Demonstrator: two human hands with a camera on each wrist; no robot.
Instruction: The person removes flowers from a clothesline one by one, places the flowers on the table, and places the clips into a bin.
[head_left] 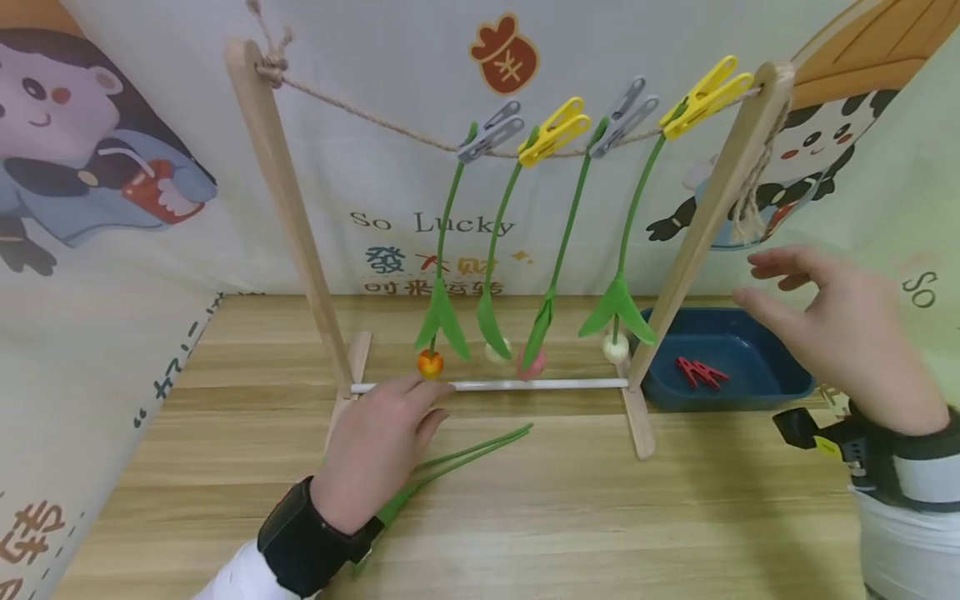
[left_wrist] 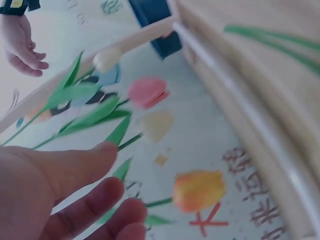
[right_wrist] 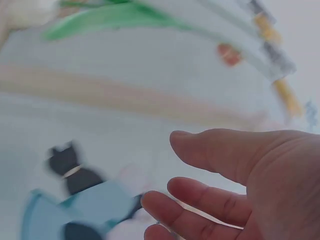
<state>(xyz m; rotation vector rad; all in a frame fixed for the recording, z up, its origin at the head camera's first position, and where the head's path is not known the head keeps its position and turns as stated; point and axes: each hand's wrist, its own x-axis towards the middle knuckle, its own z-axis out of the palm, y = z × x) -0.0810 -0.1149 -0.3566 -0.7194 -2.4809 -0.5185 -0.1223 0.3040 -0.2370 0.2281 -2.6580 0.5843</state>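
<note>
Several artificial tulips hang heads down from a rope [head_left: 360,112], each stem clipped by a clothespin. The clips are grey [head_left: 491,133] and yellow [head_left: 555,132]. The blooms include an orange tulip [left_wrist: 200,191], a pink tulip [left_wrist: 147,92] and white ones [head_left: 616,348]. My left hand [head_left: 382,450] is near the white crossbar [head_left: 540,385], just below the orange bloom, its fingers loosely bent around nothing. Green stems [head_left: 480,452] lie on the table, partly hidden by this hand. Beyond the right post my right hand [head_left: 840,325] hovers in the air, thumb and fingers apart, holding nothing.
A wooden frame with a left post [head_left: 288,208] and a right post [head_left: 712,217] carries the rope. Behind the right post stands a blue tray [head_left: 765,392] with red clothespins [head_left: 701,372] in it. A printed cloth [head_left: 405,50] covers the back and sides.
</note>
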